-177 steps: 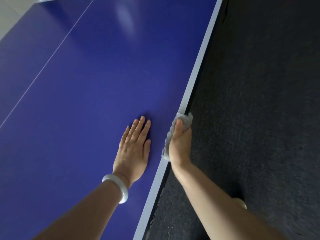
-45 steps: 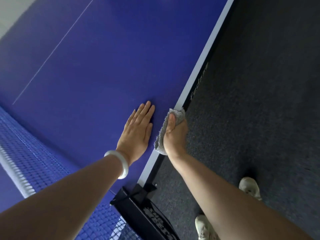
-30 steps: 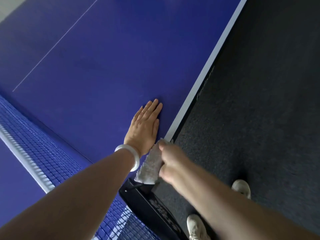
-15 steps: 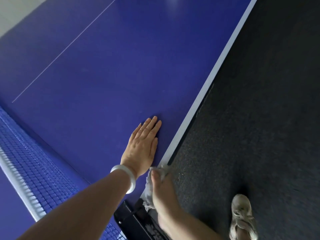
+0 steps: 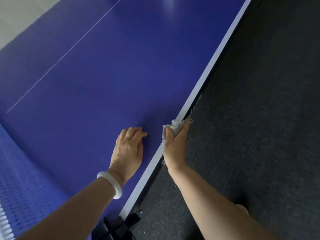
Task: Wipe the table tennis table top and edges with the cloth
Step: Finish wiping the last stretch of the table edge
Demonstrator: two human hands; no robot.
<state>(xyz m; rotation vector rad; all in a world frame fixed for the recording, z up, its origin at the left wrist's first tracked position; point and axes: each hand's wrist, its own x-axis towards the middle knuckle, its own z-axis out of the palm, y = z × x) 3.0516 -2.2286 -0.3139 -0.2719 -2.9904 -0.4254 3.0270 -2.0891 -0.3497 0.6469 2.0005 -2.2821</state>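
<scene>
The net (image 5: pixel 10 170) lies at eight o'clock of the left hand (image 5: pixel 129 149), which rests on the blue table top (image 5: pixel 121 66), fingers bent, holding nothing. At its three o'clock, the right hand (image 5: pixel 174 148) pinches the cloth (image 5: pixel 174 126) against the white table edge (image 5: pixel 204 78). Loosely bunched, the cloth could slip off onto the dark carpet (image 5: pixel 259 118).
</scene>
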